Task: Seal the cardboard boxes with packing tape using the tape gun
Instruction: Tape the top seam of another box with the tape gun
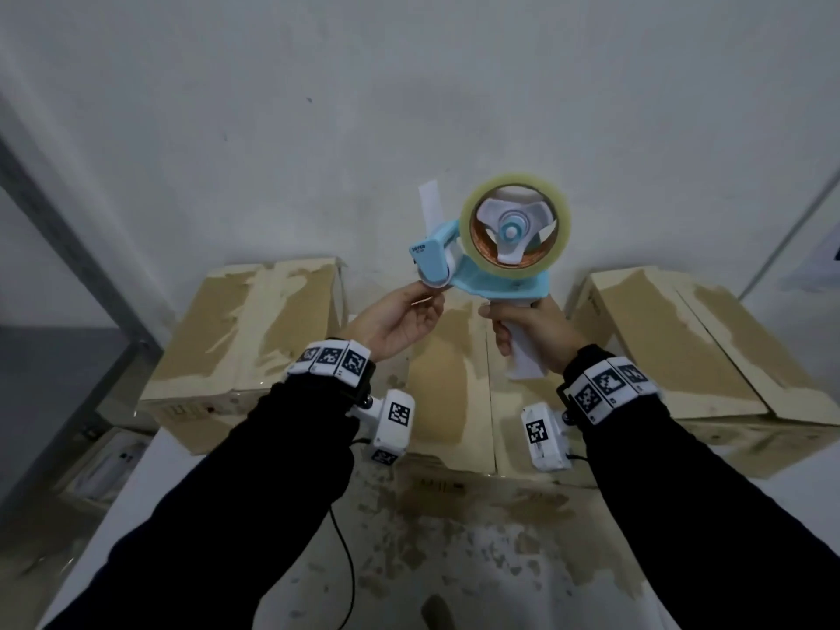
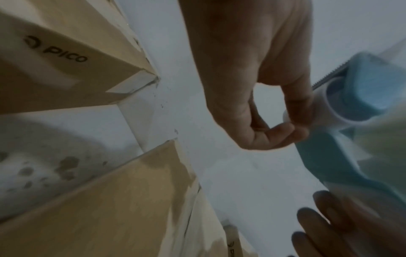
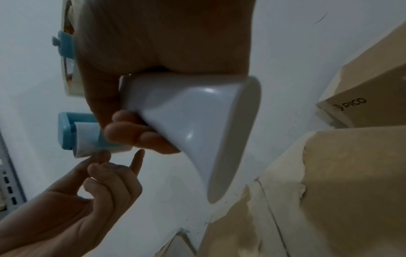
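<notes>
Gripping the gun (image 1: 493, 259) handle in your right hand (image 1: 529, 329), pinch the tape end at the roller, 9 o'clock, with your left hand (image 1: 400, 322).

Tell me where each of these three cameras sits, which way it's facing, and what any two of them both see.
Head: on the head, looking forward and down at the tape gun above three cardboard boxes; both sleeves, left hand and right hand show.
Left wrist: along the left hand, whose fingertips pinch at the gun's roller.
Right wrist: along the right hand gripping the white handle.
Shared: both wrist views show the other hand and boxes printed PICO.
</notes>
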